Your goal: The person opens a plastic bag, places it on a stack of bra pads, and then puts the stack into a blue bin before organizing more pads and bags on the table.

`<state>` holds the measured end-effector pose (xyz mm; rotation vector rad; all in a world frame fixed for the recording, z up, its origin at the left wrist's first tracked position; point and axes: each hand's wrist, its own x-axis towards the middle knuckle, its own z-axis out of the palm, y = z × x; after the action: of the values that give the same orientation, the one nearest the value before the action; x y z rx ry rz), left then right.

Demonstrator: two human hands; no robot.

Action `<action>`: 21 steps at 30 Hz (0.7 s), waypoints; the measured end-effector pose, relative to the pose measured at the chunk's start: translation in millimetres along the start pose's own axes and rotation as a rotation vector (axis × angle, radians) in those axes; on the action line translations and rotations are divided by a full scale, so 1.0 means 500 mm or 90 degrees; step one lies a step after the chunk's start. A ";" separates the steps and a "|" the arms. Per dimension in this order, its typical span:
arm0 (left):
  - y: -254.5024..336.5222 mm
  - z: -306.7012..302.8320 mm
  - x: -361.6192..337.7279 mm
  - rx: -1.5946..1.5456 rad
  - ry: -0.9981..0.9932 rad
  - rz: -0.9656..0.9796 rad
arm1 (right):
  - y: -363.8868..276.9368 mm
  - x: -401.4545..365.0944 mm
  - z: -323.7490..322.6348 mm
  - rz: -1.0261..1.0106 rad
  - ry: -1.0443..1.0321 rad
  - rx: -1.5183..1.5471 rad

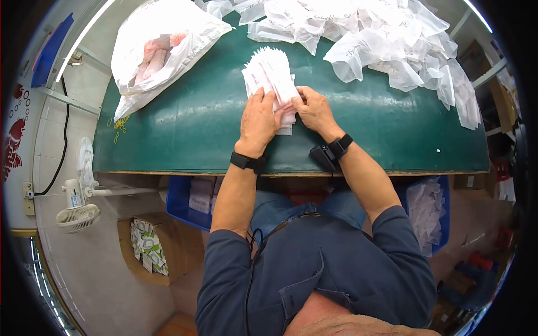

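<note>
A stack of thin pale pink-and-white sleeves [270, 70] lies on the green table in front of me, its far ends fanned unevenly. My left hand [259, 120] presses on the near left part of the stack, fingers over it and thumb along its top. On the other side, my right hand [315, 111] pinches the stack's right edge between thumb and fingers. What the sleeves contain, if anything, cannot be made out.
An open white plastic bag [185, 39] holding pink bundles lies at the table's far left, with yellow rubber bands [119, 130] near it. Translucent printed bags [386, 47] are heaped at the far right. Blue bins [182, 199] and a cardboard box [182, 246] stand below the green table [190, 140].
</note>
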<state>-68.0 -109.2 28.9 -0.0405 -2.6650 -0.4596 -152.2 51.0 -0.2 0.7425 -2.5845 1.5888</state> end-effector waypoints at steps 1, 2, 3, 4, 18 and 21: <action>-0.007 0.004 0.002 -0.001 -0.001 -0.002 | 0.007 0.000 -0.005 0.024 -0.004 0.020; -0.008 -0.002 0.006 -0.029 -0.019 -0.032 | 0.008 -0.003 -0.006 0.051 -0.007 0.041; -0.008 -0.010 0.009 -0.056 -0.037 -0.063 | 0.009 -0.006 -0.005 0.054 -0.006 0.043; -0.010 -0.015 0.008 -0.084 -0.054 -0.094 | 0.008 -0.008 -0.004 0.056 -0.005 0.038; -0.103 -0.033 -0.018 -0.242 0.038 -0.211 | -0.057 0.003 -0.011 -0.255 0.103 -0.221; -0.101 -0.027 -0.019 -0.246 0.040 -0.215 | -0.088 0.016 0.002 -0.199 0.039 -0.290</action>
<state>-58.8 -160.8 20.9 0.3075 -2.4870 -1.0601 -141.6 30.7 38.4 0.9635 -2.4868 0.8796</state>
